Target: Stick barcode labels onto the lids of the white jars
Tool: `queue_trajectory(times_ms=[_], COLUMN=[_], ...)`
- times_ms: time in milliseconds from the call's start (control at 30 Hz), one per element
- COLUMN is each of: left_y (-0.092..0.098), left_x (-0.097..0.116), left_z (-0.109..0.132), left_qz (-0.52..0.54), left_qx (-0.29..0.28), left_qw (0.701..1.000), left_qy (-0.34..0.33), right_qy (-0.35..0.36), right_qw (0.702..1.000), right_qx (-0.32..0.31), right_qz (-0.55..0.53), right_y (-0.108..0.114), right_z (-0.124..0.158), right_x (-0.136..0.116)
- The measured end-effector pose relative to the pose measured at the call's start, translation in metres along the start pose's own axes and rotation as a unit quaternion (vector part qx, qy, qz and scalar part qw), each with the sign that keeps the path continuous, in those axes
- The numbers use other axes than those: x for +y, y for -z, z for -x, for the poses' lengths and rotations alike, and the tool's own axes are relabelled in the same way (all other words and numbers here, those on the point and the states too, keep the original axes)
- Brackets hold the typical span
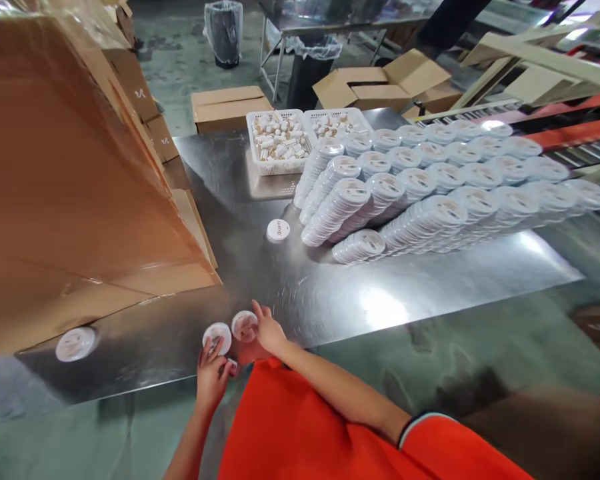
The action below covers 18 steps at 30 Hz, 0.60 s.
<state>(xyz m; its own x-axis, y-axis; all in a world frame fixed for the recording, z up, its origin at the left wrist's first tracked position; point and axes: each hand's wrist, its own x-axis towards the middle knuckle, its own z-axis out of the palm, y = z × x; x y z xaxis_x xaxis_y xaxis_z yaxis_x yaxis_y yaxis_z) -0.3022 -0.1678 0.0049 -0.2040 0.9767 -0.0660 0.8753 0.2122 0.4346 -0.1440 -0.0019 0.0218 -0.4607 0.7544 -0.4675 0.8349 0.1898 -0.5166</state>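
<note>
At the near edge of the metal table, my left hand (212, 375) has its fingertips on a round white-rimmed container (217, 333). A small white piece (233, 367), its kind unclear, sits pinched by the thumb of the same hand. Just to the right, my right hand (270, 331) grips the edge of a round clear container (243, 325), with its fingers around the far right side. The two containers lie side by side, nearly touching. Further up the table is a round white labelled tub (279, 230). Another round container (75, 344) lies at the left, beside the carton.
A large plastic-wrapped carton (80, 200) covers the table's left side. Leaning stacks of round clear containers (430, 187) fill the right. Two white baskets (280, 167) of small white-and-tan pieces stand behind. Open boxes (380, 83) and lined bins (223, 37) are beyond the table (300, 307).
</note>
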Motion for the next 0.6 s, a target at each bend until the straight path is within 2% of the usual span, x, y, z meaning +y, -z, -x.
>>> queue_trajectory(times_ms=[100,233,333,400,500,600], left_y=[-0.004,-0.023,-0.044,-0.055,-0.060,-0.049], left_x=[0.020,0.044,0.045,0.037,0.026,0.026], left_z=[-0.010,-0.021,-0.021,-0.020,-0.019,-0.019], left_qz=[-0.024,-0.062,-0.091,-0.105,-0.128,-0.137], left_qx=[-0.001,-0.030,-0.033,-0.029,-0.043,-0.058], left_qw=[1.000,0.997,0.994,0.993,0.990,0.988], left_qy=[-0.002,0.018,0.041,0.048,0.048,0.047], right_qy=[0.009,0.037,0.049,0.060,0.086,0.128], right_qw=[0.998,0.984,0.968,0.970,0.980,0.981], right_qx=[0.051,0.139,0.199,0.187,0.145,0.148], right_qz=[0.022,0.108,0.144,0.146,0.104,0.012], right_y=[0.036,0.108,0.160,0.184,0.195,0.170], right_z=[-0.026,-0.099,-0.165,-0.202,-0.225,-0.200], right_x=[0.018,0.042,0.054,0.061,0.071,0.081])
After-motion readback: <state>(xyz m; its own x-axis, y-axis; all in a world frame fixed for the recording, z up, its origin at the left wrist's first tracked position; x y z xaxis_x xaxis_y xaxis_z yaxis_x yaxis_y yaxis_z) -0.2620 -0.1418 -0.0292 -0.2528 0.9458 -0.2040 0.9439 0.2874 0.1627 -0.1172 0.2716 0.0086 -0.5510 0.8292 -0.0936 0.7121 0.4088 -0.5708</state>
